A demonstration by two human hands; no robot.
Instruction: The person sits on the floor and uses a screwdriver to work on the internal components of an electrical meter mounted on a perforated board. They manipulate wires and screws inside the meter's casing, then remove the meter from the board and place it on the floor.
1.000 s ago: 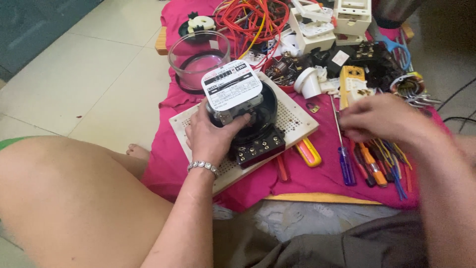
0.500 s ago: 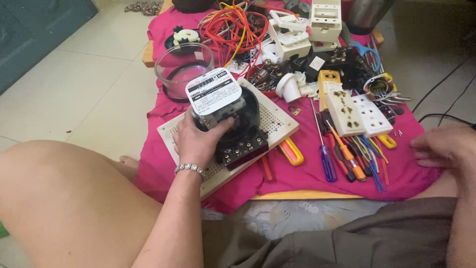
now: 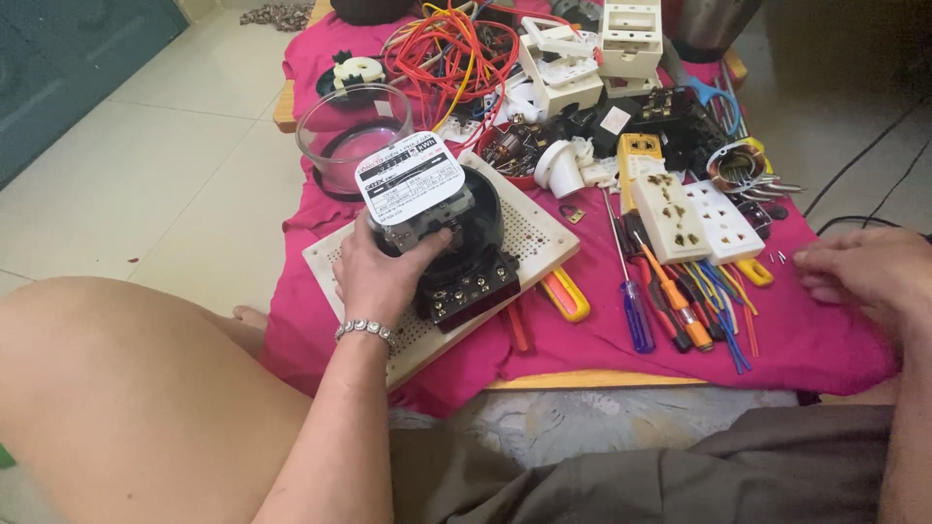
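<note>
- Glass dome (image 3: 351, 136) — up and left of the left fingers, on the pink cloth (image 3: 796, 340).
- Tangle of orange and red wires (image 3: 451, 53), well beyond the left fingers.
- White socket strip (image 3: 694, 218), just left of the right fingers.
- Screwdrivers (image 3: 670, 301) lie fanned below the strip, between the two sets of fingers.
- Yellow cutter (image 3: 563, 294) — just right of the left fingers.
- White switch housings (image 3: 592, 49), far above both.
- Scissors (image 3: 718, 97), beyond the right fingers.
</note>
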